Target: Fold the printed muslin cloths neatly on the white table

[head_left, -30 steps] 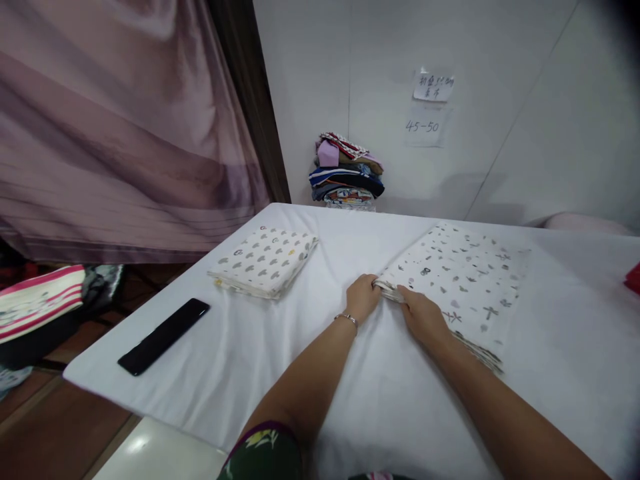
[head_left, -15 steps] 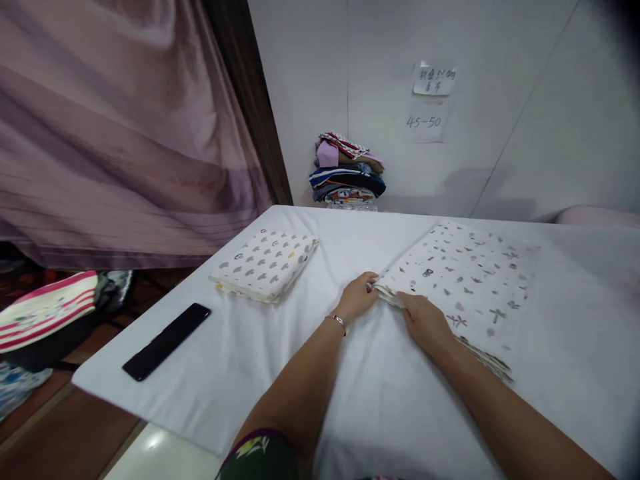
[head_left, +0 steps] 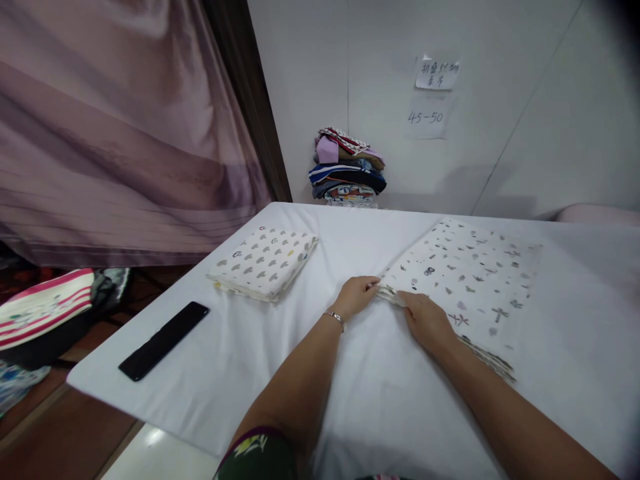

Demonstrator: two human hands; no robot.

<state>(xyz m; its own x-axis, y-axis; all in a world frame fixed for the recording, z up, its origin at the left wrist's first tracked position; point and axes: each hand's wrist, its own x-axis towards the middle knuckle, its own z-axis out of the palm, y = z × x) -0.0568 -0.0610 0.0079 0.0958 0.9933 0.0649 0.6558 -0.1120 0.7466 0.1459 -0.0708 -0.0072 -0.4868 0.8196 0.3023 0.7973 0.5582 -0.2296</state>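
Note:
A white cloth point(head_left: 465, 267) with small grey and brown leaf prints lies folded in layers on the right half of the table. My left hand point(head_left: 356, 297) pinches its near left corner between thumb and fingers. Just to the right, my right hand point(head_left: 425, 319) grips the near edge of the same cloth, fingers on top and the thumb side toward the stacked layers. Part of that edge is hidden under the right hand and forearm. To the left of my hands sits a second folded cloth point(head_left: 267, 261), white with grey mouse-head shapes.
A black phone-like slab point(head_left: 164, 340) lies near the left edge of the white-covered table point(head_left: 280, 373). Behind the table, a pile of folded fabrics point(head_left: 347, 170) stands against the wall. A pink curtain point(head_left: 115, 133) hangs at left, above a striped cloth item point(head_left: 47, 310).
The view has shifted very slightly. Both hands stay on the near edge of the leaf-print cloth, with hardly any movement of the cloth.

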